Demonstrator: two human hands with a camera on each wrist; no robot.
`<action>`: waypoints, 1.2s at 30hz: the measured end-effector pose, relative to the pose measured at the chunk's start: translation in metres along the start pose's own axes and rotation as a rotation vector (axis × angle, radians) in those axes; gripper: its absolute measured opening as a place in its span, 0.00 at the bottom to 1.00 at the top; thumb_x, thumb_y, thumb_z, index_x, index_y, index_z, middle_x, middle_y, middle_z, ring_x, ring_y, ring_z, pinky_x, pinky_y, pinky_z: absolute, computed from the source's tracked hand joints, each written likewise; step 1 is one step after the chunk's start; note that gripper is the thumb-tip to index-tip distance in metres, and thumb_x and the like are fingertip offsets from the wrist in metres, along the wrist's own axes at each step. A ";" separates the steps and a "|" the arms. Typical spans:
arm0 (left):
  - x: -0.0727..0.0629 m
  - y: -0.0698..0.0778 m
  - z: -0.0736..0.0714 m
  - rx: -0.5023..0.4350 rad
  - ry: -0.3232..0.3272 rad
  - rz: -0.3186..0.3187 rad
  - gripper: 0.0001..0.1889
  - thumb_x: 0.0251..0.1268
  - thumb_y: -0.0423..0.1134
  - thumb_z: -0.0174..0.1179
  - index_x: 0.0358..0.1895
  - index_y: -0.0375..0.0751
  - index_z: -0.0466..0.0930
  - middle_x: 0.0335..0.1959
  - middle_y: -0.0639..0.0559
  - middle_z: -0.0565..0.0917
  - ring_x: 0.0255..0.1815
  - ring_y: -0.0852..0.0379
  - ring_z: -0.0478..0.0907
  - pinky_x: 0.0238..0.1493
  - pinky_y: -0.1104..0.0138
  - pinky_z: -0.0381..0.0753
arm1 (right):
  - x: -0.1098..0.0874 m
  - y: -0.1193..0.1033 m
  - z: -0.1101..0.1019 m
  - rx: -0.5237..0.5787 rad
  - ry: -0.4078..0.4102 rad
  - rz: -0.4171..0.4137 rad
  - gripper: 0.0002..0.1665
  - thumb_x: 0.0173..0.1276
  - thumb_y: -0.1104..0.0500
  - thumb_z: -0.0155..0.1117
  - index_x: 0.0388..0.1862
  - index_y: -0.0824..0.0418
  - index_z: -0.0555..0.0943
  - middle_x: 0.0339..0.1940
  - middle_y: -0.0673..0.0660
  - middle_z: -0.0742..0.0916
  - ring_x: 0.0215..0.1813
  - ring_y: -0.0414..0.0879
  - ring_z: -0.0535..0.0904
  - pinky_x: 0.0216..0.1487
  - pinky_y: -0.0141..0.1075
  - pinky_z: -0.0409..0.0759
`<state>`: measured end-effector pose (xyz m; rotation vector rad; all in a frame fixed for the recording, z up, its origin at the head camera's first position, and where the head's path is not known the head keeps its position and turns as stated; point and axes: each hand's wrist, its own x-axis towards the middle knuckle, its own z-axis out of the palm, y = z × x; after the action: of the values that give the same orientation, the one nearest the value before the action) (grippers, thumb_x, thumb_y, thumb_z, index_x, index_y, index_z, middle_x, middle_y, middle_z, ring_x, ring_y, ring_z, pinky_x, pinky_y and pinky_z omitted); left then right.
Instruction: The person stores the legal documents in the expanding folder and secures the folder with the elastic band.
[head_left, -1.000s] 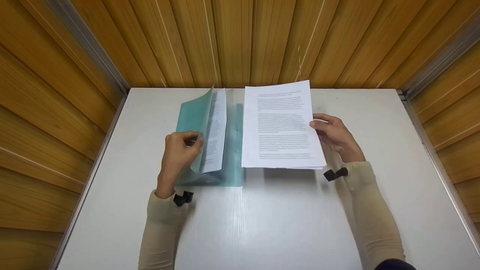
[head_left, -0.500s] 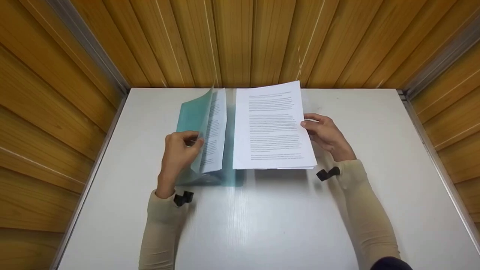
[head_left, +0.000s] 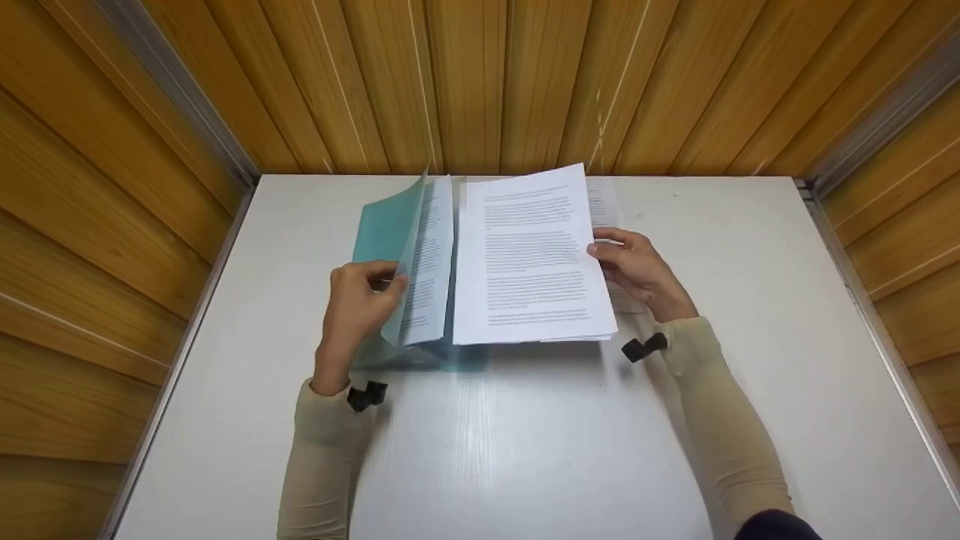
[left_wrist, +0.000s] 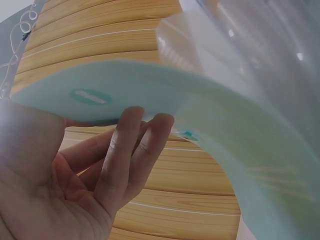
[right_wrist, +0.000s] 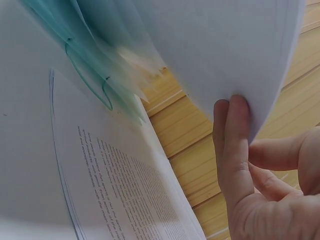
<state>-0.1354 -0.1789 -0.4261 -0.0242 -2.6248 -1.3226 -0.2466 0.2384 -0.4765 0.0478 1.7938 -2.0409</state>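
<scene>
A translucent teal folder stands partly opened on the left of the table, with printed sheets inside. My left hand pinches the folder's raised cover between thumb and fingers; the left wrist view shows the cover bowing over the fingertips. My right hand pinches a thin stack of printed paper at its right edge. This stack is held above the table, its left edge close beside the folder's inner sheets. In the right wrist view, the right hand grips the stack from the side.
Another stack of printed paper lies on the table beneath the held one, mostly hidden in the head view. A thin teal loop hangs off the folder's edge. Wood-panel walls close in the white table at the back and sides.
My right hand has carried the paper stack leftward, over the folder's right part and close to its inner sheets. Printed paper underneath now shows at the right. My left hand stays in place.
</scene>
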 end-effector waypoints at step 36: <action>0.001 0.002 0.003 0.001 -0.014 0.011 0.14 0.68 0.33 0.66 0.52 0.30 0.91 0.47 0.37 0.92 0.40 0.45 0.91 0.46 0.52 0.89 | 0.018 0.004 0.045 -0.015 -0.024 0.014 0.29 0.78 0.67 0.62 0.75 0.70 0.73 0.52 0.59 0.90 0.48 0.49 0.91 0.46 0.39 0.90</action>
<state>-0.1367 -0.1755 -0.4257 -0.0477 -2.6335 -1.3218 -0.2509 0.1903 -0.4786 0.0317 1.7897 -2.0093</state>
